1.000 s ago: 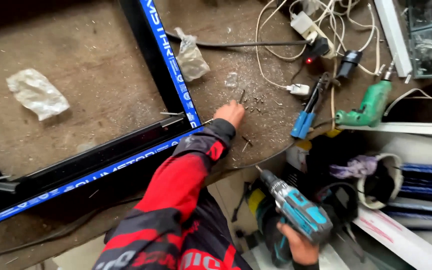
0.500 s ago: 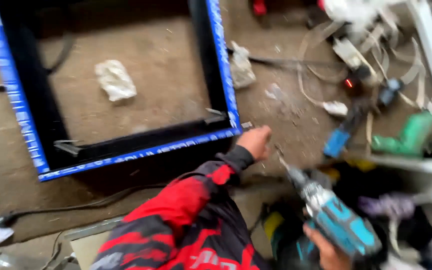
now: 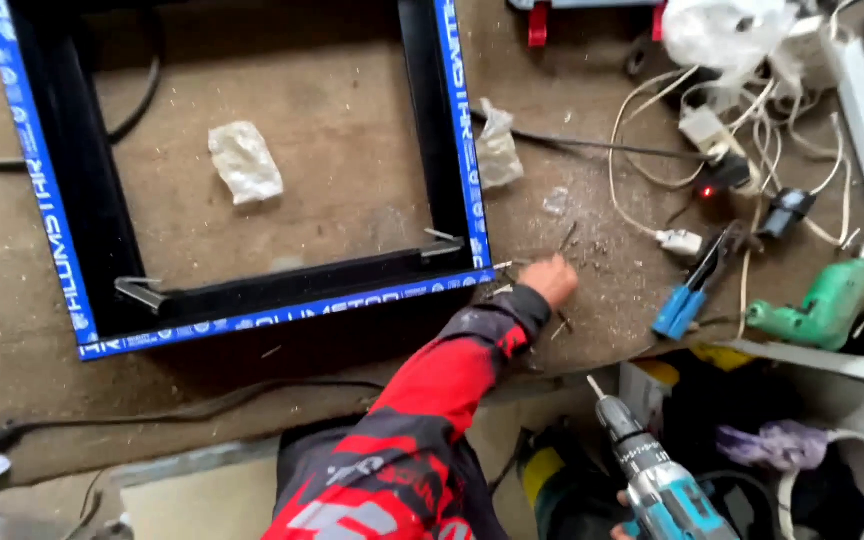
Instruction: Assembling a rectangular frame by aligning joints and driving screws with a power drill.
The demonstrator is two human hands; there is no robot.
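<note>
Reaching left hand (fingers curled) among screws

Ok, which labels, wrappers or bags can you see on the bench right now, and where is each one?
Blue protective film: strips with white lettering along the black frame's faces.
Crumpled clear wrapper: inside the frame, on the brown bench.
Second crumpled wrapper: right of the frame, beside a black cable.
White plastic bag: top right, above tangled white cords.
No screens or signs show.
</note>
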